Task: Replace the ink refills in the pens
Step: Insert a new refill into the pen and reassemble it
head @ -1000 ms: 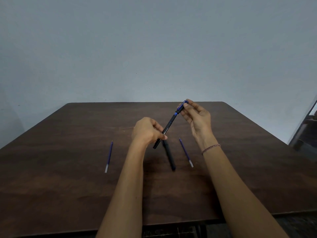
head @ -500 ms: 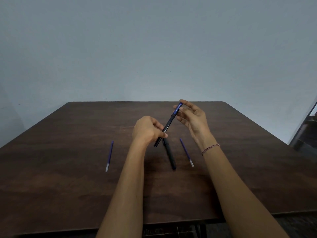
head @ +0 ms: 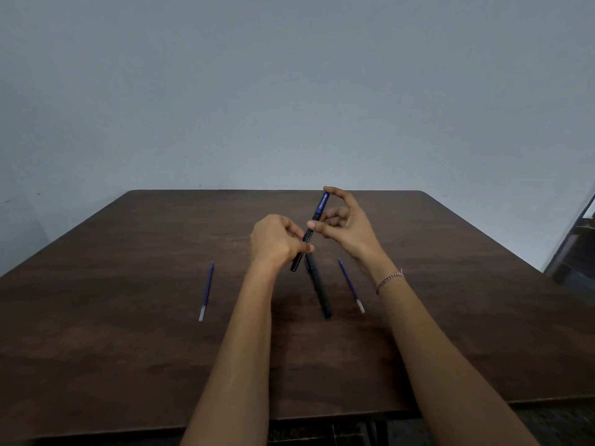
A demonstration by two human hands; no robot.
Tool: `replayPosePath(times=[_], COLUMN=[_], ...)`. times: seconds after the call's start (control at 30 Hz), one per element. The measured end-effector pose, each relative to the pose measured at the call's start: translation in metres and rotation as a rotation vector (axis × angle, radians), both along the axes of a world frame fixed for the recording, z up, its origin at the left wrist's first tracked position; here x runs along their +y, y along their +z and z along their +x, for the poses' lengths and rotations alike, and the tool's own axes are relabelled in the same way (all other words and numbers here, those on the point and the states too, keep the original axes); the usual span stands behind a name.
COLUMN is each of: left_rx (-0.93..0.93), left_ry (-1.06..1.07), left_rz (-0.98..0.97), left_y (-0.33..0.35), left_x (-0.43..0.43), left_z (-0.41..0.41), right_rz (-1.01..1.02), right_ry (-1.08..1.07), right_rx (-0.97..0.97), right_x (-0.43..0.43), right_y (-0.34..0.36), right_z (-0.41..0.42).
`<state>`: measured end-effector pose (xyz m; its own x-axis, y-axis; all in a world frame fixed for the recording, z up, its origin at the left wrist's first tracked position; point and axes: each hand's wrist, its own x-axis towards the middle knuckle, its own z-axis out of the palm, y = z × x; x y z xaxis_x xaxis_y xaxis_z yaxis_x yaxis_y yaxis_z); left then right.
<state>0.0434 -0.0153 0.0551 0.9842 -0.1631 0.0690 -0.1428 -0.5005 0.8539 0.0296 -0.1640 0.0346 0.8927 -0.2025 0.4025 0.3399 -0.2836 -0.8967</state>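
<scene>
Left hand (head: 277, 241) is closed around the lower barrel of the raised pen (head: 310, 231), tilted above the table (head: 128, 333). Right hand (head: 346, 225) — thumb on mid-barrel, forefinger on the blue top end. Second pen (head: 318, 289) lies flat below — one refill (head: 206, 291) to the left, another refill (head: 351, 284) to the right.

Worktop (head: 128, 365): dark brown wood grain, rounded far corners. Wall (head: 289, 91): plain pale grey-blue, behind the worktop. Dark object (head: 579, 239): at the right edge, too cut off to identify.
</scene>
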Motion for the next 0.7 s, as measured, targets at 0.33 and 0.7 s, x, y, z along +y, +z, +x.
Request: replayPosePath(times=[0.33, 0.7], left_rx=[-0.072, -0.089], left_ry=[0.024, 0.032], left_rz=[0.029, 0.015], left_y=[0.002, 0.002], left_x=[-0.001, -0.002], left_z=[-0.005, -0.006], right_rz=[-0.076, -0.040], right_ry=[0.001, -0.016], right_rx=[-0.012, -0.016], right_x=[0.013, 0.014], right_y=[-0.007, -0.006], right_z=[0.001, 0.000])
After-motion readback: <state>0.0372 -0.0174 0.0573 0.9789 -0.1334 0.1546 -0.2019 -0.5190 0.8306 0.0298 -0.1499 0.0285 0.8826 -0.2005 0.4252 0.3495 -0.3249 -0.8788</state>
